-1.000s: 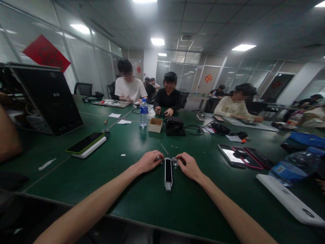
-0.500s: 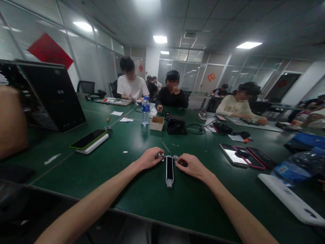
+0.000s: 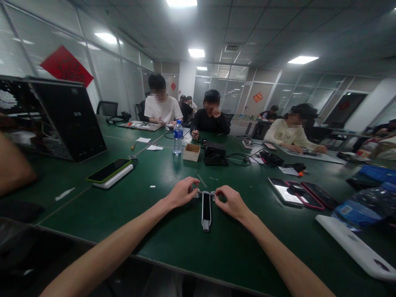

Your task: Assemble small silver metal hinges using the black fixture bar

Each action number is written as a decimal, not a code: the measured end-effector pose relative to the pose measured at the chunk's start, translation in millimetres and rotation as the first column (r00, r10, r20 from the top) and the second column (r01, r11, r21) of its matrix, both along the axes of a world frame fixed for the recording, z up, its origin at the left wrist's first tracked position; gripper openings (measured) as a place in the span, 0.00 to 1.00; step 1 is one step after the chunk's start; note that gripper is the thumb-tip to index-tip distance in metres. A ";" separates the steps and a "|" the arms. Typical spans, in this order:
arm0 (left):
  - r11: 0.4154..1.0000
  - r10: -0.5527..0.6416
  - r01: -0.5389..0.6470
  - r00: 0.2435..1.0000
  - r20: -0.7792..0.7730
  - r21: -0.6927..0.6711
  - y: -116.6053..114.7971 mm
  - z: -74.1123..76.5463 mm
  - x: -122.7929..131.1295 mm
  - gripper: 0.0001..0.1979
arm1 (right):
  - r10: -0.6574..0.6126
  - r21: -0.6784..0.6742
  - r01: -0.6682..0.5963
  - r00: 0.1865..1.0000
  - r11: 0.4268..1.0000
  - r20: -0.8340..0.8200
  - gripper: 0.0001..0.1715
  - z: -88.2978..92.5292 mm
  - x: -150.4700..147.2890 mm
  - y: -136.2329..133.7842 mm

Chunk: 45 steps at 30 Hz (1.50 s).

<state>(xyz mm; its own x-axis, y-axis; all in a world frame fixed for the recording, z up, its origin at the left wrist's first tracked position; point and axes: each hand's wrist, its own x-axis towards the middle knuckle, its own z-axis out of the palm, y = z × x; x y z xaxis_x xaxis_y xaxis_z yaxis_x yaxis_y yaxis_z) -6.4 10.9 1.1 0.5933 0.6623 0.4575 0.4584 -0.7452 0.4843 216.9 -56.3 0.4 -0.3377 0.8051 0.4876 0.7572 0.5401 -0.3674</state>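
Note:
A narrow white device with a black top [image 3: 206, 208] lies flat on the green table, its grey tip pointing toward me. At its far end a small silvery piece sticks out on each side. My left hand [image 3: 185, 192] is at the left piece, with the thumb touching it and the index finger raised a little above. On the other side my right hand [image 3: 231, 201] pinches the right piece between thumb and fingertips. What the small pieces are is too small to tell.
Beyond my hands stand a small open box [image 3: 192, 153], a water bottle [image 3: 177, 138] and a black stand [image 3: 215, 154]. Phones [image 3: 108, 172] lie at left, more phones [image 3: 286, 192] and a white object [image 3: 355, 245] at right. A computer case [image 3: 68, 119] stands left; several people sit around.
My left index finger has lifted and straightened somewhat off the left piece. My right fingers have closed in a rounder pinch. The device has barely moved; the camera view has tilted slightly.

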 end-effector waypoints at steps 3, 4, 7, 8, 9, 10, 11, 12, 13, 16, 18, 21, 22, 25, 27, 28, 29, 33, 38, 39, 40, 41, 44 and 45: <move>0.995 -0.038 0.043 0.998 0.056 -0.087 -11.3 8.9 4.8 0.09 | 0.015 0.118 -0.007 0.998 0.993 -0.064 0.05 -4.9 -15.0 -0.8; 0.989 -0.073 0.081 0.995 0.063 -0.127 -15.4 11.3 6.5 0.08 | 0.023 0.148 -0.010 0.996 0.989 -0.085 0.05 -6.6 -20.0 -1.1; 0.962 -0.124 0.142 0.988 0.088 -0.235 -26.0 15.8 11.3 0.08 | 0.063 0.211 -0.036 0.990 0.977 -0.123 0.05 -10.6 -31.1 -1.8; 0.952 -0.131 0.153 0.986 0.101 -0.265 -28.2 16.3 12.5 0.08 | 0.078 0.226 -0.048 0.989 0.973 -0.125 0.05 -11.6 -33.1 -2.0; 0.944 -0.122 0.152 0.985 0.120 -0.293 -29.5 16.2 13.7 0.07 | 0.088 0.239 -0.056 0.988 0.969 -0.126 0.05 -12.7 -34.4 -2.1; 0.936 -0.106 0.146 0.985 0.139 -0.319 -30.0 15.7 14.6 0.07 | 0.092 0.248 -0.058 0.988 0.967 -0.127 0.06 -13.8 -35.0 -2.0; 0.930 -0.087 0.138 0.983 0.161 -0.341 -29.6 14.8 15.4 0.06 | 0.089 0.251 -0.055 0.988 0.966 -0.128 0.06 -15.0 -35.4 -1.8; 0.924 -0.064 0.126 0.982 0.180 -0.361 -28.4 13.6 16.1 0.06 | 0.080 0.254 -0.044 0.988 0.966 -0.134 0.06 -16.3 -35.5 -1.4; 0.917 -0.047 0.119 0.980 0.193 -0.381 -26.8 12.2 16.5 0.06 | 0.070 0.255 -0.032 0.988 0.966 -0.140 0.05 -17.6 -35.5 -0.9; 0.880 -0.039 0.133 0.977 0.209 -0.457 -21.0 8.4 16.6 0.07 | 0.058 0.271 -0.013 0.986 0.962 -0.158 0.06 -19.9 -36.2 -0.1; 0.856 -0.058 0.158 0.976 0.211 -0.492 -18.7 7.4 15.7 0.09 | 0.071 0.274 -0.029 0.987 0.961 -0.147 0.06 -18.9 -36.9 -0.9; 0.855 -0.089 0.188 0.972 0.219 -0.484 -18.9 9.0 14.3 0.09 | 0.091 0.257 -0.059 0.989 0.965 -0.114 0.07 -13.9 -38.0 -3.5; 0.861 -0.095 0.191 0.971 0.219 -0.472 -19.5 10.1 14.0 0.09 | 0.098 0.253 -0.068 0.989 0.965 -0.107 0.07 -11.9 -38.1 -4.4; 0.888 -0.086 0.167 0.975 0.203 -0.428 -19.9 13.8 12.4 0.09 | 0.137 0.250 -0.113 0.987 0.962 -0.082 0.07 -6.5 -36.2 -5.4; 0.912 -0.058 0.124 0.982 0.178 -0.391 -17.2 15.4 9.3 0.08 | 0.138 0.248 -0.119 0.989 0.961 -0.059 0.07 -4.1 -31.7 -4.4; 0.922 -0.041 0.100 0.986 0.162 -0.374 -14.9 15.7 6.9 0.08 | 0.115 0.240 -0.100 0.992 0.965 -0.048 0.07 -3.4 -28.3 -3.4; 0.931 -0.024 0.075 0.989 0.143 -0.357 -12.1 15.5 4.0 0.08 | 0.078 0.225 -0.067 0.996 0.972 -0.040 0.07 -2.9 -24.1 -2.1; 0.953 -0.005 0.021 0.998 0.055 -0.303 -1.2 11.0 -7.2 0.08 | -0.104 0.087 0.105 0.994 0.991 -0.023 0.07 -3.5 -5.7 2.6; 0.967 -0.043 0.044 0.999 0.010 -0.251 2.6 4.2 -8.1 0.07 | -0.134 -0.109 0.132 0.991 0.985 -0.013 0.09 -7.4 4.6 3.3; 0.969 -0.050 0.049 0.999 0.004 -0.242 2.6 3.1 -7.1 0.07 | -0.123 -0.127 0.120 0.992 0.985 -0.015 0.09 -8.2 4.6 3.2; 0.971 -0.055 0.053 0.998 -0.002 -0.233 2.8 2.0 -6.1 0.07 | -0.115 -0.135 0.111 0.993 0.984 -0.019 0.09 -9.1 4.4 3.3; 0.973 -0.059 0.056 0.998 -0.006 -0.223 3.2 0.7 -5.3 0.07 | -0.110 -0.137 0.106 0.994 0.985 -0.020 0.08 -9.9 4.1 3.7; 0.972 -0.043 0.039 0.999 -0.011 -0.230 5.3 -3.6 -3.8 0.07 | -0.096 -0.131 0.093 0.995 0.987 -0.024 0.08 -12.3 4.0 6.1; 0.970 -0.036 0.033 0.999 -0.009 -0.239 6.0 -4.9 -3.5 0.07 | -0.092 -0.135 0.088 0.995 0.987 -0.027 0.08 -12.9 4.3 6.9</move>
